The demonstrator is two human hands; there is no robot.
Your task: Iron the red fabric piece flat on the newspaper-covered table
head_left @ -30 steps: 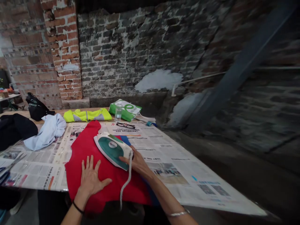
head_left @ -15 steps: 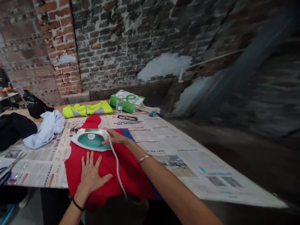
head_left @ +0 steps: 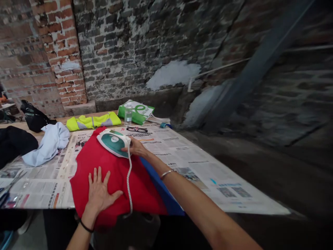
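A red garment (head_left: 104, 163) with a blue part (head_left: 161, 189) along its right side lies spread on the newspaper-covered table and hangs over the front edge. My left hand (head_left: 100, 191) presses flat on its lower left, fingers spread. In my right hand (head_left: 136, 146) is the handle end of a white and teal clothes iron (head_left: 113, 141), which sits on the upper part of the red cloth. The iron's pale cord (head_left: 129, 184) trails down over the garment toward the table's front edge. My right fingers are partly hidden behind the iron.
Behind the garment lie a yellow reflective vest (head_left: 93, 120), a clear bottle (head_left: 128, 115), a green and white bag (head_left: 140, 113) and eyeglasses (head_left: 137, 130). To the left are a light blue cloth (head_left: 50, 146), dark cloth (head_left: 15, 144), a black bag (head_left: 35, 116) and scissors (head_left: 9, 189).
The iron has moved up and to the right across the red cloth in my right hand, and its tip now angles up more. My left hand stays on the cloth.
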